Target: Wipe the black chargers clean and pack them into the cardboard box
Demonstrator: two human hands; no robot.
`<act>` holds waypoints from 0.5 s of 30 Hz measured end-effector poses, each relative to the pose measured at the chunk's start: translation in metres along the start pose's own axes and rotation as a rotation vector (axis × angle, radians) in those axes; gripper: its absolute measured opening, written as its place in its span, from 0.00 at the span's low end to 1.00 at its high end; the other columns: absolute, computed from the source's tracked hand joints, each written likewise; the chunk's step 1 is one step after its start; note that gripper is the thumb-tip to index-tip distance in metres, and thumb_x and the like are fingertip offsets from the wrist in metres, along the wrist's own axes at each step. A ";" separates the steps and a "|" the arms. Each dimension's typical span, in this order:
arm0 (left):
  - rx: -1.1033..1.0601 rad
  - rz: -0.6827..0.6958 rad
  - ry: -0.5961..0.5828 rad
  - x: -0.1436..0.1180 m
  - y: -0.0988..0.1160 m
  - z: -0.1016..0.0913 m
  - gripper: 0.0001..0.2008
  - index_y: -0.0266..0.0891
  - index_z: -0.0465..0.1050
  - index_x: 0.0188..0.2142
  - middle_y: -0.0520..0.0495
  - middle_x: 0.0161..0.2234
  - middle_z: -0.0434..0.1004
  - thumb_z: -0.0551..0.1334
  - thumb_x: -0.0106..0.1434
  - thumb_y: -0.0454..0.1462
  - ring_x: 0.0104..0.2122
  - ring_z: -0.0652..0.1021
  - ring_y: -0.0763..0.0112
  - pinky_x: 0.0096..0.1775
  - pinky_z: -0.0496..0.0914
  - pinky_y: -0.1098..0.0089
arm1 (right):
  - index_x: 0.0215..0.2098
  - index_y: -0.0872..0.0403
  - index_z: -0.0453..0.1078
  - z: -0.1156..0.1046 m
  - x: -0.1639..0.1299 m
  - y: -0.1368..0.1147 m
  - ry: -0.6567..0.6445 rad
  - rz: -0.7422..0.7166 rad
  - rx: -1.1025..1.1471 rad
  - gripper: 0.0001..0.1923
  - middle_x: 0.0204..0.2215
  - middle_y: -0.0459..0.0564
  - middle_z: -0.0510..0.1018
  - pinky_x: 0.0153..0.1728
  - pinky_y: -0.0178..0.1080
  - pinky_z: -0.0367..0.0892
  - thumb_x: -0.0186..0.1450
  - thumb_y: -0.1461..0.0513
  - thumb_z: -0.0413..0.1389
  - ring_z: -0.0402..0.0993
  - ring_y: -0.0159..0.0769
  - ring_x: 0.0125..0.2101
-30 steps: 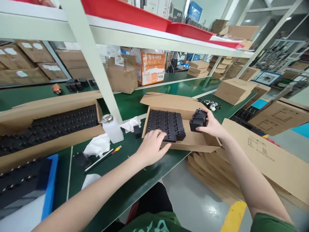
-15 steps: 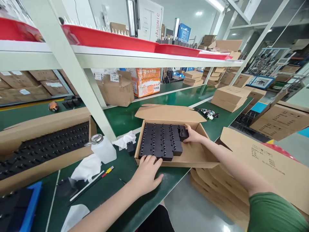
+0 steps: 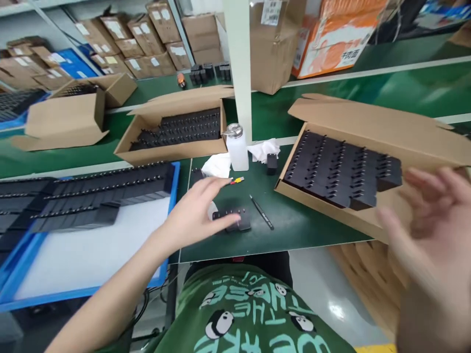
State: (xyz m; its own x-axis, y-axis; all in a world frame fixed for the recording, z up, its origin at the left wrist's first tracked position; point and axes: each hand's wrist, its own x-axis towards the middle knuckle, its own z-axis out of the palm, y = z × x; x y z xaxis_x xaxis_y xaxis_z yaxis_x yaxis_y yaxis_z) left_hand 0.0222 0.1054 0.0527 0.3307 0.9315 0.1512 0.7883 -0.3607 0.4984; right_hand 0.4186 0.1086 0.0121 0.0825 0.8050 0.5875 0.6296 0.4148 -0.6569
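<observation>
Both hands have left the cardboard box: the blurred right hand, lower right, seems open and empty; the left hand, centre, fingers spread, touches a black part beside tweezers. Beyond stand a white bottle and cloths.

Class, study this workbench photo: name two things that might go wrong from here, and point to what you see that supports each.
1. The left hand is reaching onto a black part lying near the table's front edge; a nudge might push it off.
2. The white bottle stands upright just beyond that hand, beside the tweezers; a careless sweep might tip it. The right hand is blurred and empty.
</observation>
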 end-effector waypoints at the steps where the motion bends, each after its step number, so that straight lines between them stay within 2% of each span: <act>1: 0.092 -0.012 -0.062 -0.010 -0.005 0.005 0.38 0.43 0.60 0.64 0.38 0.59 0.68 0.66 0.59 0.55 0.58 0.68 0.46 0.58 0.64 0.51 | 0.69 0.42 0.52 0.019 -0.020 -0.018 -0.026 -0.034 0.137 0.48 0.63 0.59 0.61 0.61 0.59 0.62 0.55 0.57 0.68 0.59 0.57 0.64; 4: 0.245 -0.017 -0.215 -0.024 -0.011 0.033 0.51 0.40 0.56 0.66 0.33 0.60 0.65 0.70 0.51 0.59 0.58 0.66 0.39 0.55 0.64 0.44 | 0.69 0.41 0.50 0.074 -0.071 -0.059 -0.148 -0.060 0.239 0.44 0.64 0.54 0.60 0.63 0.66 0.58 0.59 0.63 0.64 0.56 0.56 0.65; 7: 0.236 -0.035 -0.260 -0.022 -0.009 0.066 0.50 0.39 0.55 0.67 0.31 0.57 0.67 0.70 0.52 0.57 0.55 0.68 0.37 0.48 0.69 0.47 | 0.69 0.41 0.49 0.101 -0.097 -0.072 -0.198 0.020 0.348 0.41 0.65 0.54 0.59 0.62 0.64 0.60 0.63 0.66 0.59 0.56 0.53 0.65; 11: 0.148 -0.108 -0.231 -0.017 -0.009 0.094 0.35 0.38 0.66 0.61 0.32 0.48 0.73 0.66 0.59 0.52 0.47 0.73 0.41 0.45 0.68 0.52 | 0.68 0.43 0.51 0.097 -0.107 -0.074 -0.115 0.117 0.387 0.38 0.63 0.56 0.61 0.60 0.62 0.63 0.64 0.66 0.59 0.59 0.50 0.64; 13: 0.053 -0.150 -0.195 -0.015 -0.012 0.097 0.30 0.38 0.70 0.56 0.34 0.45 0.73 0.67 0.59 0.50 0.46 0.74 0.42 0.47 0.67 0.53 | 0.67 0.44 0.52 0.090 -0.110 -0.077 -0.079 0.155 0.355 0.36 0.61 0.57 0.63 0.59 0.62 0.64 0.65 0.65 0.59 0.62 0.50 0.62; 15: -0.080 -0.195 -0.146 -0.015 -0.015 0.092 0.29 0.39 0.72 0.53 0.36 0.44 0.74 0.70 0.55 0.49 0.47 0.74 0.42 0.49 0.66 0.53 | 0.66 0.44 0.53 0.087 -0.112 -0.080 -0.056 0.184 0.335 0.34 0.60 0.58 0.64 0.58 0.62 0.66 0.65 0.64 0.58 0.64 0.50 0.61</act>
State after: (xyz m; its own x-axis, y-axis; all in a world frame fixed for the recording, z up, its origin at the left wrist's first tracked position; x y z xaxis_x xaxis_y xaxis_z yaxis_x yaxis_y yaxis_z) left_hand 0.0534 0.0927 -0.0356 0.2526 0.9645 -0.0767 0.8029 -0.1647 0.5729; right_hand 0.2917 0.0224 -0.0421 0.1222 0.8971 0.4245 0.3199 0.3692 -0.8725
